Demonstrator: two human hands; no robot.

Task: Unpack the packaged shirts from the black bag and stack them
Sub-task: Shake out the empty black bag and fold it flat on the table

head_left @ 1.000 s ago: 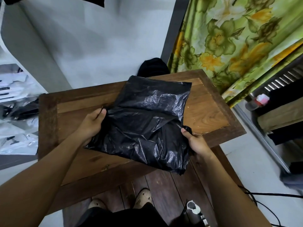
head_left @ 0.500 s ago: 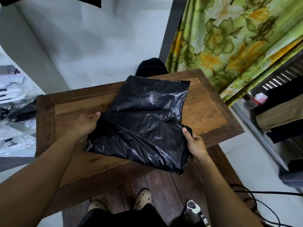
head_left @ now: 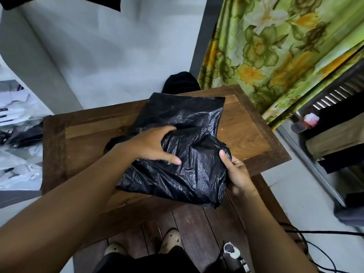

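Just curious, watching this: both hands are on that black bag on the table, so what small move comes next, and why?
Probably the left hand should lift the fold it rests on to find the opening, with the right hand pinching the black bag at its edge. The bag is folded shut and no shirts show.

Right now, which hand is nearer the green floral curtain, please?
Right. The right hand pinches the black bag at its edge toward the green floral curtain; the left hand rests on its middle, farther off.
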